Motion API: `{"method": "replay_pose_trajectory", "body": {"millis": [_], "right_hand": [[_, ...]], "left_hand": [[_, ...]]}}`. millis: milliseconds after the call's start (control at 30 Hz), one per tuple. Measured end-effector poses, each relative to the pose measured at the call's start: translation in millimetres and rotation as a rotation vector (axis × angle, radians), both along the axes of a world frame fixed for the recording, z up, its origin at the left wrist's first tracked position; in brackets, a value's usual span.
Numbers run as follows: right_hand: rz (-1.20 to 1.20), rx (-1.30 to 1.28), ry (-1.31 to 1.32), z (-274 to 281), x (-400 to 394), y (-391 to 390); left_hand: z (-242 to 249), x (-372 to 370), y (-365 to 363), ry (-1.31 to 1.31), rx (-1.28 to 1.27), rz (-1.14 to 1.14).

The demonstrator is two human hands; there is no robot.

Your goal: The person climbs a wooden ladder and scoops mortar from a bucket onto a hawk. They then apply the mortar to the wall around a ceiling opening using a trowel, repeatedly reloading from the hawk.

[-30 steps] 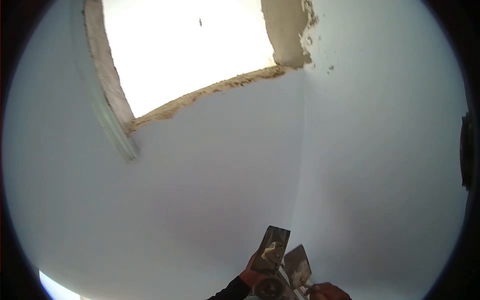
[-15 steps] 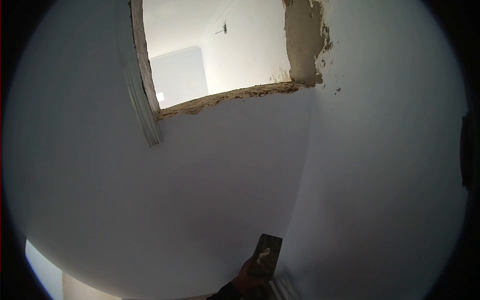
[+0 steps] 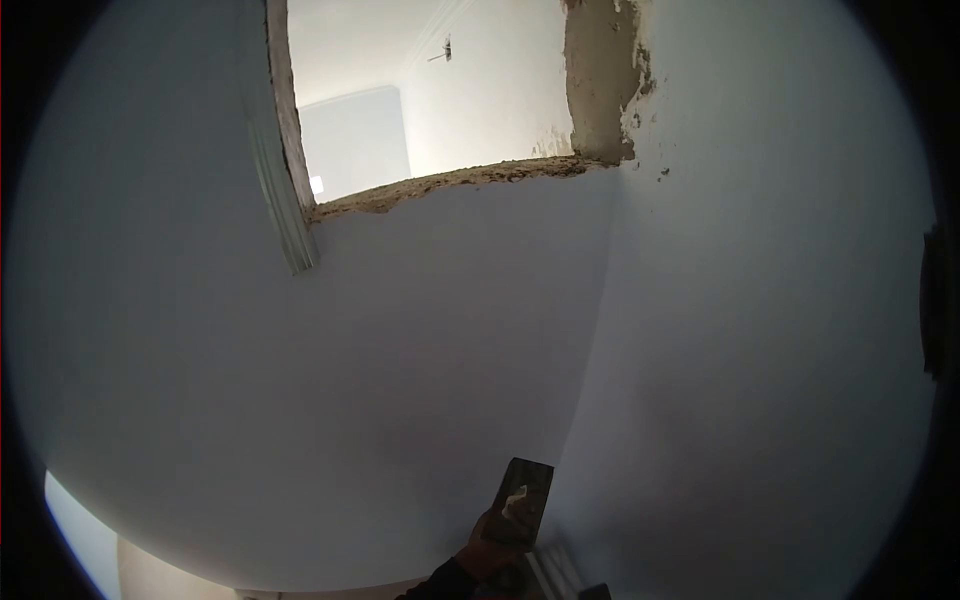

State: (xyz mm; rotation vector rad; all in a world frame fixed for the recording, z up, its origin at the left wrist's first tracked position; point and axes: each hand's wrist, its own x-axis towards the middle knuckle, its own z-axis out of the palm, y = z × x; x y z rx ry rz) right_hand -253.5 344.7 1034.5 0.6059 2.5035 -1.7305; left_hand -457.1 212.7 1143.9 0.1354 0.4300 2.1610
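Observation:
My left hand [image 3: 482,552], in a dark sleeve, reaches in from the bottom edge of the head view. Its fingers are closed round a dark flat rectangular plate [image 3: 528,498], which is held tilted up near the room corner. A pale lump or smear [image 3: 517,504] shows on the plate's face; its material is too dim to name. Just below the plate are pale ribbed strips [image 3: 558,572], and beside them a small dark object [image 3: 595,592] is cut off by the frame. My right hand is out of view.
A rough-edged wall opening [image 3: 440,190] at the top looks into a bright room. Pale moulding [image 3: 285,215] runs down its left side. The right jamb [image 3: 600,80] is bare and chipped. Grey walls [image 3: 430,330] meet in a corner at right. A dark object [image 3: 932,300] is at the right edge.
My left hand and the plate have shifted slightly up and left in view. The opening has also moved a little up, and more of the small dark object shows at the bottom.

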Motion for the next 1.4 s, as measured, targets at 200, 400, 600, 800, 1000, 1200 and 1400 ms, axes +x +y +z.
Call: {"method": "replay_pose_trajectory", "body": {"millis": [200, 400, 600, 800, 1000, 1200, 1400], "right_hand": [[-0.073, 0.269, -0.070, 15, 12, 29], [-0.067, 0.445, -0.123, 37, 40, 42], [-0.167, 0.410, -0.142, 96, 33, 43], [-0.394, 0.062, -0.152, 152, 14, 58], [-0.508, -0.247, 0.000, 179, 12, 65], [-0.555, -0.210, -0.099, 191, 2, 39], [-0.437, -0.125, -0.180, 195, 2, 29]], "left_hand": [[69, 13, 1, 0.320, -0.090, 0.120], [85, 15, 6, 0.179, 0.170, 0.097], [101, 26, 9, 0.053, 0.267, 0.107], [95, 25, 12, 0.002, 0.375, 0.067], [84, 25, 11, 0.137, 0.280, 0.109], [105, 20, -2, 0.275, 0.021, 0.131], [110, 13, -4, 0.299, -0.061, 0.163]]}}
